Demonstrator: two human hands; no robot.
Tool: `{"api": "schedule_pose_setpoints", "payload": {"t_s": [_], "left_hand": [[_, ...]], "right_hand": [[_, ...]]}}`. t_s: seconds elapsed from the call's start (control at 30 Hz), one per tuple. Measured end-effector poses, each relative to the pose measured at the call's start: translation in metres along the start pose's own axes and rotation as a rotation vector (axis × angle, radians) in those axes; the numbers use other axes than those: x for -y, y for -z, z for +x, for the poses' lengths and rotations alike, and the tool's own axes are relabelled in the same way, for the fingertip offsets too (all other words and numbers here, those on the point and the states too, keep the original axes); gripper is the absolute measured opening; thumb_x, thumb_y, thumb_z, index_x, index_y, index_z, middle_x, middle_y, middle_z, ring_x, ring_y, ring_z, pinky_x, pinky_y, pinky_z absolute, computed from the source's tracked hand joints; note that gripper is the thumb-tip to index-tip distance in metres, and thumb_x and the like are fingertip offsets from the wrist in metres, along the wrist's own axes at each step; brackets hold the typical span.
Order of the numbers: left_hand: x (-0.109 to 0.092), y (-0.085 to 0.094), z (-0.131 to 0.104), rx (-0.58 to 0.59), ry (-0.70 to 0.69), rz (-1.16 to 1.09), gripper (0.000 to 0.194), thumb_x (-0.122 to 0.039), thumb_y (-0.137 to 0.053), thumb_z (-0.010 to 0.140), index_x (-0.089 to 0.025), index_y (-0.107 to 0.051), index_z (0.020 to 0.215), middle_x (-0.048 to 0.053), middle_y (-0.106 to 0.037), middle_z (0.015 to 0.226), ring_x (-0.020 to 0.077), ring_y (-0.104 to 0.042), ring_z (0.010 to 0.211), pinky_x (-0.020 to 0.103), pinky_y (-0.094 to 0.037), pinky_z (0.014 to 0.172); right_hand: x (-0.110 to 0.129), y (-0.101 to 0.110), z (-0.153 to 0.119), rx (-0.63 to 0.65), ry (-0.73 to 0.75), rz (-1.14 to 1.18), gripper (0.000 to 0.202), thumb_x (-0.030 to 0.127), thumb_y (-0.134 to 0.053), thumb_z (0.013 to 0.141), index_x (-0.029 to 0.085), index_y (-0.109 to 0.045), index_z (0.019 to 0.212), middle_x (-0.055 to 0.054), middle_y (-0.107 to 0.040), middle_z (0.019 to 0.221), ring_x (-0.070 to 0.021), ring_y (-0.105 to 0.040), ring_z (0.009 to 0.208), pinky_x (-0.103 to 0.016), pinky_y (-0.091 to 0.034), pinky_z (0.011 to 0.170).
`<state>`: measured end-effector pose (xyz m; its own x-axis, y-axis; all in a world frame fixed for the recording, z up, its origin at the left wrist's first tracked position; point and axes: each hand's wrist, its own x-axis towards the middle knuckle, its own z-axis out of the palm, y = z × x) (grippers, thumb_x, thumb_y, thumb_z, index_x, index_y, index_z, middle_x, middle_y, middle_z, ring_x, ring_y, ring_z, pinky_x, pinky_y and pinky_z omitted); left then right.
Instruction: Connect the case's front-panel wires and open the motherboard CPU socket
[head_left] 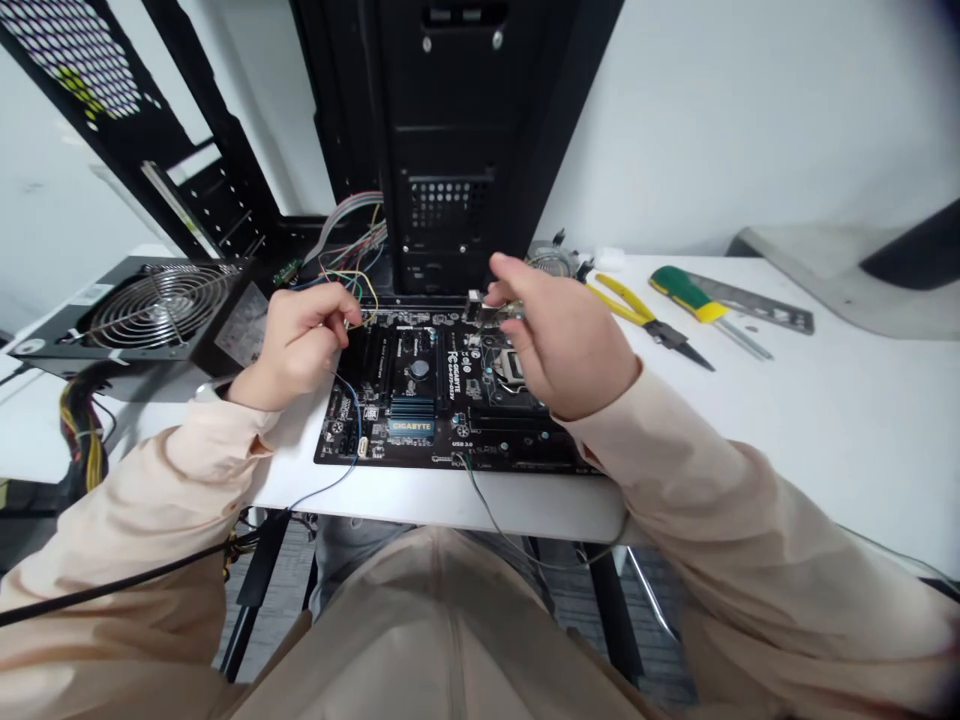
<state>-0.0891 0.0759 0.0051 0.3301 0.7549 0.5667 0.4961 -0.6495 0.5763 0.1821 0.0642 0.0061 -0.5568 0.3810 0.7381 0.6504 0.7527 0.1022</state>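
Board lies flat at 12 o'clock, PSU at 10, both outside case so far. Green wire meets board's 6 o'clock edge. L hand prob. pinches yellow wire; R hand's over board, can't tell grip.

And there's the motherboard on the table, below the left hand and right hand; power supply out left of the left hand, computer case beyond both; right of the right hand, pliers, then screwdriver, then metal strip!
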Motion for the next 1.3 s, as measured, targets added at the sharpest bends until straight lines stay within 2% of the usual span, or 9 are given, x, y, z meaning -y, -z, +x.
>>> {"api": "schedule_pose_setpoints", "payload": {"t_s": [0.1, 0.2, 0.4, 0.57, 0.7, 0.77, 0.9, 1.1, 1.3], "left_hand": [[-0.001, 0.001, -0.003, -0.011, -0.012, 0.081, 0.015, -0.02, -0.044, 0.066, -0.024, -0.058, 0.07, -0.003, -0.053, 0.051, 0.0153, -0.049, 0.048, 0.03, -0.037, 0.054], [-0.006, 0.001, -0.005, -0.036, -0.023, 0.227, 0.024, -0.033, -0.04, 0.085, -0.023, -0.061, 0.089, -0.002, -0.054, 0.056, 0.0159, -0.05, 0.052, 0.029, -0.037, 0.058], [-0.018, -0.002, -0.004, 0.12, 0.03, 0.418, 0.041, -0.042, -0.038, 0.09, -0.015, -0.057, 0.114, 0.001, -0.061, 0.066, 0.0188, -0.057, 0.059, 0.028, -0.038, 0.06], [-0.022, -0.007, -0.004, 0.159, 0.001, 0.197, 0.05, -0.045, -0.043, 0.089, -0.01, -0.056, 0.123, 0.014, -0.066, 0.112, 0.0275, -0.06, 0.104, 0.039, -0.042, 0.093], [-0.018, -0.012, -0.007, 0.215, 0.074, -0.212, 0.044, -0.049, -0.043, 0.092, -0.02, -0.063, 0.119, 0.008, -0.06, 0.131, 0.0249, -0.044, 0.132, 0.041, -0.026, 0.113], [-0.013, -0.015, -0.007, 0.225, 0.096, -0.379, 0.041, -0.049, -0.045, 0.092, -0.023, -0.067, 0.113, 0.006, -0.061, 0.13, 0.0238, -0.043, 0.133, 0.041, -0.022, 0.116], [-0.014, -0.016, -0.008, 0.212, 0.106, -0.602, 0.035, -0.048, -0.051, 0.089, -0.025, -0.072, 0.104, 0.005, -0.067, 0.122, 0.0254, -0.053, 0.124, 0.044, -0.03, 0.113], [-0.037, -0.014, -0.011, 0.196, 0.037, -0.478, 0.015, -0.025, -0.068, 0.08, -0.021, -0.074, 0.093, 0.008, -0.066, 0.122, 0.0263, -0.05, 0.127, 0.044, -0.032, 0.112], [-0.041, -0.019, -0.013, 0.173, 0.045, -0.501, 0.014, -0.023, -0.068, 0.077, -0.019, -0.072, 0.09, 0.01, -0.067, 0.117, 0.0262, -0.056, 0.12, 0.042, -0.039, 0.107]], "right_hand": [[-0.009, 0.0, -0.001, 0.011, -0.04, 0.018, 0.055, 0.017, -0.036, 0.088, 0.013, -0.029, 0.142, -0.01, -0.066, 0.113, -0.0213, -0.064, 0.096, -0.037, -0.054, 0.078], [-0.013, 0.0, -0.004, -0.023, -0.046, 0.021, 0.062, 0.022, -0.041, 0.088, 0.015, -0.022, 0.147, -0.014, -0.057, 0.13, -0.0241, -0.058, 0.114, -0.041, -0.052, 0.091], [-0.016, -0.01, -0.012, -0.006, -0.012, -0.018, 0.06, 0.028, -0.046, 0.087, 0.015, -0.034, 0.144, -0.017, -0.043, 0.143, -0.03, -0.043, 0.131, -0.05, -0.042, 0.103], [0.003, -0.015, -0.012, -0.013, 0.068, -0.034, 0.057, 0.039, -0.048, 0.087, 0.018, -0.041, 0.14, -0.019, -0.036, 0.148, -0.0319, -0.039, 0.134, -0.052, -0.041, 0.099], [0.023, -0.011, -0.01, 0.03, 0.13, -0.079, 0.051, 0.04, -0.056, 0.084, 0.029, -0.049, 0.134, -0.014, -0.039, 0.148, -0.031, -0.04, 0.134, -0.052, -0.035, 0.101], [0.027, -0.009, -0.01, 0.021, 0.162, -0.122, 0.052, 0.039, -0.06, 0.082, 0.033, -0.05, 0.132, -0.012, -0.043, 0.146, -0.0297, -0.041, 0.132, -0.051, -0.033, 0.102], [0.027, -0.01, -0.011, -0.034, 0.218, -0.223, 0.049, 0.04, -0.06, 0.083, 0.037, -0.049, 0.131, -0.009, -0.053, 0.138, -0.0271, -0.045, 0.129, -0.049, -0.033, 0.102], [0.028, -0.011, -0.01, -0.016, 0.231, -0.271, 0.049, 0.039, -0.058, 0.084, 0.033, -0.049, 0.132, -0.011, -0.056, 0.135, -0.0277, -0.051, 0.124, -0.048, -0.036, 0.099], [0.03, -0.012, -0.011, 0.008, 0.212, -0.265, 0.049, 0.039, -0.056, 0.085, 0.033, -0.047, 0.134, -0.01, -0.055, 0.135, -0.026, -0.051, 0.124, -0.047, -0.036, 0.1]]}}
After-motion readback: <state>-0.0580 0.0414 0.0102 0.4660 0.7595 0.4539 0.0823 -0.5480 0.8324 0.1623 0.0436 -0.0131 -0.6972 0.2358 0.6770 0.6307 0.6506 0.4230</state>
